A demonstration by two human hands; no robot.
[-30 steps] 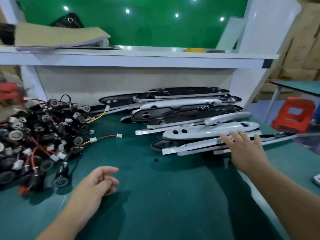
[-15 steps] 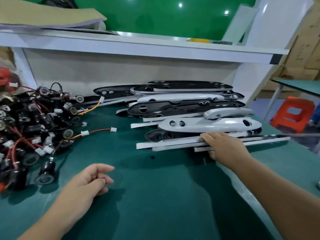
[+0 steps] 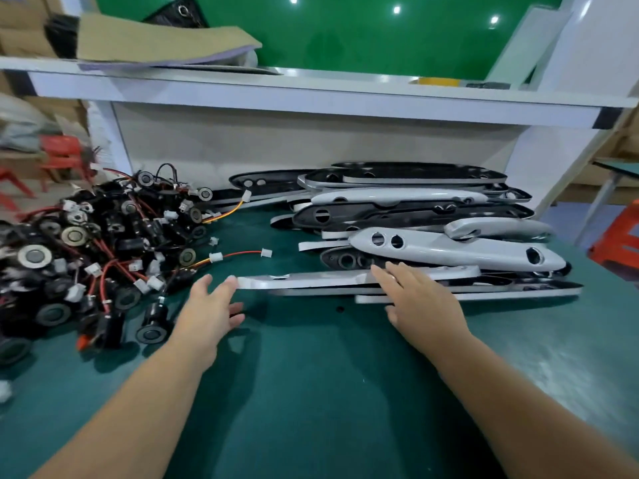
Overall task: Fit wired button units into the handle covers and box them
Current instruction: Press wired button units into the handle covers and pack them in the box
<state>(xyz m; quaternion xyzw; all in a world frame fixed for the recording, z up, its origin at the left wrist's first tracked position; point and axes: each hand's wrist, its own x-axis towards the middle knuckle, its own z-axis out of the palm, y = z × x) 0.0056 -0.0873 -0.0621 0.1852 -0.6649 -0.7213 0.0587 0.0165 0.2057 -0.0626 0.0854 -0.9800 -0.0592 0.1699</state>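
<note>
A pile of silver and black handle covers [image 3: 456, 250] lies at the back right of the green table [image 3: 311, 392]. My right hand [image 3: 418, 302] holds one long silver handle cover [image 3: 311, 280] near its middle, fingers laid over the top and thumb below. The cover's left end sticks out clear of the pile. My left hand [image 3: 207, 312] is open, its fingertips at that left end. A heap of black wired button units [image 3: 86, 250] with red wires and white plugs covers the left of the table.
A white shelf [image 3: 311, 95] with cardboard sheets [image 3: 155, 39] runs above the table's back, with a green board behind it. Loose plugs on red and yellow wires [image 3: 242, 254] trail out of the heap. An orange stool [image 3: 619, 243] stands off the table at the right.
My right hand took hold of a silver cover at the front of the pile and drew it leftwards. My left hand rose from the table and reached to the cover's left end.
</note>
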